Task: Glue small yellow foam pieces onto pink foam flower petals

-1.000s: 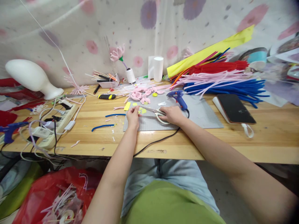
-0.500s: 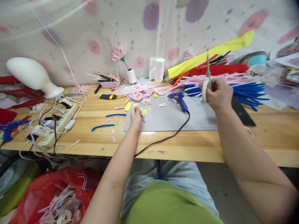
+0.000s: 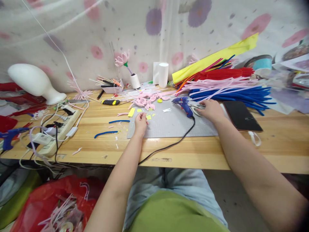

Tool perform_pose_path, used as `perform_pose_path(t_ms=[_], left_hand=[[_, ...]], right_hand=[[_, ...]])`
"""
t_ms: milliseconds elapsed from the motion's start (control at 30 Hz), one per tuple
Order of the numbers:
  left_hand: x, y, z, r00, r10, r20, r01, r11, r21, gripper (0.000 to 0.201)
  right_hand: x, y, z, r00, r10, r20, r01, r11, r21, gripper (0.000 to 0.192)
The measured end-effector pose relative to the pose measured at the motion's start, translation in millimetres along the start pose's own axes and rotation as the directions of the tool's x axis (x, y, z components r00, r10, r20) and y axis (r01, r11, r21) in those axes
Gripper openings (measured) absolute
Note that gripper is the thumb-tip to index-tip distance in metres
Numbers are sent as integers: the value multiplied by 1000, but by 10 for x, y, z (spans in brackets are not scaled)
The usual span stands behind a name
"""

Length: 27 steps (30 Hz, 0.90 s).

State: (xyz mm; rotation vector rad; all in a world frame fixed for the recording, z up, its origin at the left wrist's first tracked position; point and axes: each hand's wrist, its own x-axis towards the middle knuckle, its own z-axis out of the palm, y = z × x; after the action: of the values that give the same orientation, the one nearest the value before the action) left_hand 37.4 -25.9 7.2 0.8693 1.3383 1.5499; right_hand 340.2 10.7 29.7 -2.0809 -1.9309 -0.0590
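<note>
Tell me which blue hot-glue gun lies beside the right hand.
The blue hot-glue gun on the grey mat, just left of the right hand; the other blue glue gun sits at the table's far left edge.

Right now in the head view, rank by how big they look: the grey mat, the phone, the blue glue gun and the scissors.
1. grey mat
2. phone
3. blue glue gun
4. scissors, though the right hand covers them partly, so their rank is unsure.

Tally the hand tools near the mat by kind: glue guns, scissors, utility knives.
Glue guns: 2, one on the mat, one at the far left
Scissors: 1, under the right hand
Utility knives: 1
Total: 4
</note>
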Motion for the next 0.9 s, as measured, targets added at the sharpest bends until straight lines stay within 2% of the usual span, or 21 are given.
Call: perform_pose_path(t_ms=[100, 133, 200, 233, 267, 300, 333, 367, 433, 533, 633, 700, 767, 900], left_hand=[[-35, 21, 31, 999, -23, 22, 23, 1000, -8, 16], [-44, 24, 42, 999, -36, 41, 37, 999, -25, 16], [-55, 30, 62, 994, -60, 87, 67, 995, -79, 17], [-59, 34, 70, 992, -68, 106, 80, 991, -112, 18], [-62, 39, 78, 990, -76, 120, 93, 985, -146, 18], [-66, 46, 85, 988, -84, 126, 107, 978, -181, 19], [-71, 55, 91, 987, -97, 130, 123, 969, -213, 20], [-75, 66, 95, 985, -112, 132, 142, 960, -241, 20], [-85, 86, 99, 980, -138, 141, 173, 945, -278, 21], [-94, 100, 96, 979, -139, 147, 178, 938, -299, 22], [-93, 92, 90, 981, -118, 151, 158, 945, -287, 20], [-93, 86, 87, 982, -113, 154, 152, 951, -270, 19], [-99, 84, 87, 979, -111, 171, 153, 955, -255, 18], [-117, 81, 91, 974, -99, 202, 145, 962, -231, 21]], right_hand=[[-61, -26, -144, 996, 90, -8, -89, 995, 50, 22], [-81, -37, -203, 994, 103, 36, -105, 992, 72, 20], [-119, -75, -315, 969, 19, 245, -62, 984, 169, 27], [-141, -114, -359, 923, -81, 377, -19, 967, 255, 32], [-165, -173, -392, 853, -200, 483, 12, 931, 364, 35], [-192, -256, -408, 771, -322, 549, 22, 876, 483, 37], [-222, -363, -405, 719, -409, 561, 2, 809, 587, 36], [-254, -493, -382, 720, -453, 526, -31, 736, 676, 35], [-315, -799, -278, 756, -468, 457, -104, 603, 791, 31], [-386, -1270, -32, 822, -373, 430, -265, 419, 869, 23], [-426, -1625, 194, 814, -321, 484, -408, 277, 870, 21], [-438, -1776, 286, 818, -335, 468, -424, 199, 884, 22], [-441, -1862, 336, 850, -311, 425, -401, 142, 905, 24], [-433, -1884, 391, 898, -227, 378, -366, 93, 926, 25]])
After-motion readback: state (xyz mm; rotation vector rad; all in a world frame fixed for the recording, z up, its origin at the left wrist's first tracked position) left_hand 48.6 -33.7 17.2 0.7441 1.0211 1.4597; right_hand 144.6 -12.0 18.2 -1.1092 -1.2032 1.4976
